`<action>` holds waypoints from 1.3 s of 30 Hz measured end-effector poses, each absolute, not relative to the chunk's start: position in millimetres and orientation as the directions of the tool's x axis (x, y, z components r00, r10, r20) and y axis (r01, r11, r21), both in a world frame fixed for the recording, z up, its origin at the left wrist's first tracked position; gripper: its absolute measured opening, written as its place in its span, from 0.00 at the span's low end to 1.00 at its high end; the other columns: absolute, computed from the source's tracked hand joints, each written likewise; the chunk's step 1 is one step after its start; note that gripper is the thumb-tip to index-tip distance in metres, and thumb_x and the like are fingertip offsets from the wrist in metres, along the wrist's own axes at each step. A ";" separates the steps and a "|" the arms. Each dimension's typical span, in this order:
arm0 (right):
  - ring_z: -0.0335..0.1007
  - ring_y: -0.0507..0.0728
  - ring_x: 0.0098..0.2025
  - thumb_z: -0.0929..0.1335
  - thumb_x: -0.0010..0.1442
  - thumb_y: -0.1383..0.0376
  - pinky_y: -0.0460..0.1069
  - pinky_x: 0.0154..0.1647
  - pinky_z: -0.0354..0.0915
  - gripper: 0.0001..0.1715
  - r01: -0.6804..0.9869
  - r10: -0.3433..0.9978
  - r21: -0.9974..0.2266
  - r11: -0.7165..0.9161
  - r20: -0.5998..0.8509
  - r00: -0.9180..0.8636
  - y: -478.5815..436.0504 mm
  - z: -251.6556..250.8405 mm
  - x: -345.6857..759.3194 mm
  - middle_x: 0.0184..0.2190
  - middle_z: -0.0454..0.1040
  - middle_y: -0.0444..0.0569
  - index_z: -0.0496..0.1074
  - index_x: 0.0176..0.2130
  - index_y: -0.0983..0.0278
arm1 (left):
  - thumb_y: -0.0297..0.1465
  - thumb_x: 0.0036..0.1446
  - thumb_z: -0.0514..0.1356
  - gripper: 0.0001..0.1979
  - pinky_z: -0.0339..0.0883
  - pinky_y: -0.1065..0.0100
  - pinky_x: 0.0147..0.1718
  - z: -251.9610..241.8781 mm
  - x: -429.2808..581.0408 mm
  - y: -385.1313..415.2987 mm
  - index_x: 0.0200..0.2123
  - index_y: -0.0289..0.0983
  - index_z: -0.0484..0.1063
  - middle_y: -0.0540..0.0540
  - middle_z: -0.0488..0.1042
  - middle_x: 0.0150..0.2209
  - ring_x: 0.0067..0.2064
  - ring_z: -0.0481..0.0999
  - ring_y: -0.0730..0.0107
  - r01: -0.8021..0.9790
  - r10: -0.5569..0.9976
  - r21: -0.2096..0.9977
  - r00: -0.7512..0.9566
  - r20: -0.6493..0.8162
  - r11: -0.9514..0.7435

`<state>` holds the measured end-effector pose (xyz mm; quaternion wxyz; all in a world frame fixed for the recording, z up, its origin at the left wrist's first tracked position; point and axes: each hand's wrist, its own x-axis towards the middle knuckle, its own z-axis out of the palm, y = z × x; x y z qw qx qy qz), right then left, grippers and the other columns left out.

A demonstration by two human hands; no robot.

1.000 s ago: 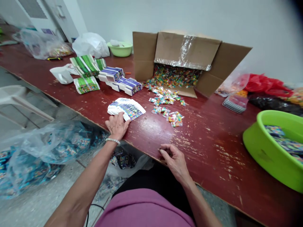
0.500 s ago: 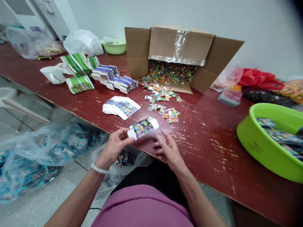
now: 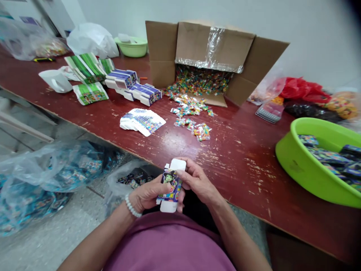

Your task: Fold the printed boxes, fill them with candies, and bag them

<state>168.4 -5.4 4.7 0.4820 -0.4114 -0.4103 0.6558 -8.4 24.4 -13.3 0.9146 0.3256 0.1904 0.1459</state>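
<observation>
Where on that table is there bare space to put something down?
The widest bare stretch of table lies between the loose candy packets and the green basin. A smaller one sits left of the fanned flat cartons. It is crowded before the cardboard box and around the carton stacks. The left hand and right hand hold a small carton.

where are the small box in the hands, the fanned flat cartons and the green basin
small box [image 3: 171, 181]: head view, on its printed front panel.
fanned flat cartons [image 3: 142, 121]: head view, middle of the top sheet.
green basin [image 3: 296, 166]: head view, on its outer wall.
</observation>
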 end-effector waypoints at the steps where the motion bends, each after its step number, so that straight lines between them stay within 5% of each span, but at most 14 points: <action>1: 0.71 0.51 0.33 0.74 0.57 0.56 0.44 0.31 0.67 0.27 -0.317 0.970 -0.926 -0.206 -0.151 -0.190 -5.7 4.4 167.5 0.38 0.75 0.44 0.68 0.53 0.59 | 0.45 0.45 0.73 0.26 0.74 0.66 0.31 -13.4 -6.6 22.3 0.42 0.34 0.76 0.43 0.79 0.33 0.31 0.81 0.61 -0.157 0.426 0.661 0.864 -0.268 0.734; 9: 0.73 0.51 0.32 0.76 0.54 0.59 0.45 0.32 0.70 0.23 -0.356 0.989 -0.924 -0.138 -0.112 -0.092 -7.5 3.8 162.2 0.40 0.78 0.47 0.72 0.48 0.60 | 0.41 0.43 0.74 0.21 0.71 0.69 0.20 -3.9 2.6 19.4 0.31 0.32 0.73 0.48 0.75 0.22 0.20 0.74 0.71 -0.077 0.695 0.825 0.585 -0.418 0.560; 15: 0.68 0.51 0.21 0.72 0.58 0.54 0.46 0.24 0.66 0.15 -0.232 0.989 -0.963 -0.139 -0.148 0.023 -9.3 -7.5 163.0 0.25 0.76 0.43 0.75 0.36 0.64 | 0.41 0.50 0.70 0.18 0.72 0.71 0.26 -8.0 8.7 22.4 0.32 0.32 0.75 0.48 0.75 0.24 0.25 0.73 0.72 -0.015 0.776 0.897 0.508 -0.374 0.442; 19: 0.71 0.52 0.28 0.73 0.57 0.54 0.46 0.30 0.68 0.15 -0.084 0.978 -0.994 -0.074 -0.089 0.191 -5.2 -9.4 170.0 0.30 0.78 0.46 0.76 0.36 0.64 | 0.37 0.53 0.69 0.18 0.72 0.70 0.40 -2.4 4.7 26.7 0.44 0.34 0.74 0.45 0.79 0.40 0.39 0.78 0.69 -0.055 0.811 0.934 0.516 -0.277 0.353; 24: 0.71 0.51 0.29 0.76 0.53 0.57 0.46 0.31 0.68 0.25 -0.275 0.957 -0.958 -0.078 -0.149 0.249 -3.1 -7.3 165.5 0.28 0.76 0.40 0.69 0.47 0.59 | 0.34 0.51 0.70 0.31 0.73 0.69 0.31 2.1 4.1 17.1 0.55 0.40 0.60 0.52 0.78 0.31 0.30 0.78 0.69 -0.175 0.907 0.937 0.355 -0.226 0.302; 27: 0.71 0.51 0.31 0.75 0.54 0.56 0.45 0.33 0.67 0.18 -0.334 0.965 -0.941 -0.057 -0.138 0.225 -4.3 -9.0 160.9 0.32 0.77 0.42 0.72 0.42 0.60 | 0.34 0.52 0.69 0.33 0.74 0.68 0.33 2.5 6.5 11.6 0.58 0.42 0.59 0.50 0.79 0.36 0.32 0.79 0.69 -0.199 0.928 0.942 0.317 -0.198 0.269; 33: 0.65 0.48 0.25 0.78 0.49 0.54 0.45 0.30 0.64 0.18 -0.381 0.967 -0.903 -0.201 -0.245 0.070 -0.2 -13.5 171.8 0.24 0.74 0.42 0.74 0.28 0.65 | 0.35 0.56 0.67 0.18 0.71 0.71 0.34 6.0 0.6 16.5 0.48 0.39 0.69 0.49 0.78 0.34 0.34 0.77 0.70 -0.097 0.865 0.946 0.443 -0.236 0.308; 39: 0.70 0.50 0.27 0.81 0.42 0.58 0.44 0.29 0.65 0.25 -0.403 0.958 -0.873 -0.274 -0.283 -0.040 3.9 -7.8 180.6 0.27 0.77 0.42 0.77 0.39 0.62 | 0.33 0.58 0.65 0.11 0.69 0.72 0.38 2.3 -4.8 21.0 0.42 0.38 0.69 0.49 0.76 0.37 0.38 0.75 0.71 -0.081 0.820 0.954 0.536 -0.202 0.288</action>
